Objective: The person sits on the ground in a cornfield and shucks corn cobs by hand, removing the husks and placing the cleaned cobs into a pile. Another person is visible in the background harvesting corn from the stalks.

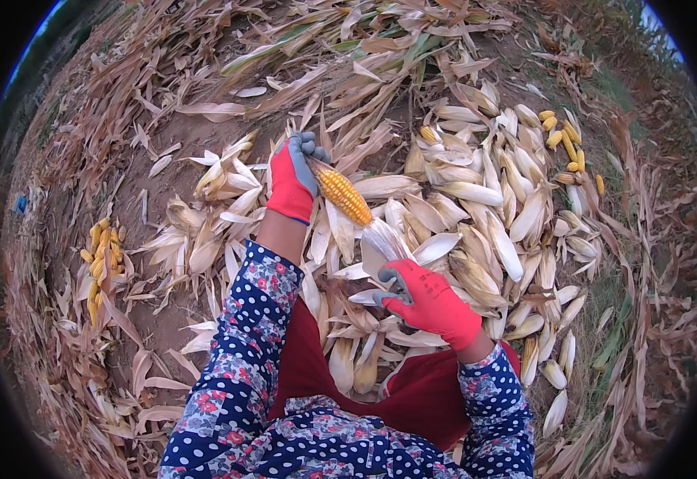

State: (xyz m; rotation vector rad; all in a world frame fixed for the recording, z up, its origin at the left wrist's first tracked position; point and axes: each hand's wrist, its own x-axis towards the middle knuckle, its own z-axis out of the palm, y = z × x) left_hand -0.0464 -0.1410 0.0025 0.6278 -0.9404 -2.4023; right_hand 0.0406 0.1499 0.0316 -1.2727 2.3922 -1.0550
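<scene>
My left hand, in a red and grey work glove, is closed around the upper end of a corn cob with bare yellow kernels. Pale husk hangs at the cob's lower end and reaches down to my right hand. That hand wears a matching glove, its thumb and fingers curled beside the husk; whether they grip it I cannot tell. Under both hands lies a heap of dry corn husks and unhusked ears, spreading to the right and down between my knees.
Husked yellow cobs form a pile on the ground at the far left. More bare cobs lie beyond the heap at the upper right. Dry corn stalks and leaves cover the soil ahead and along both sides. A small blue object lies far left.
</scene>
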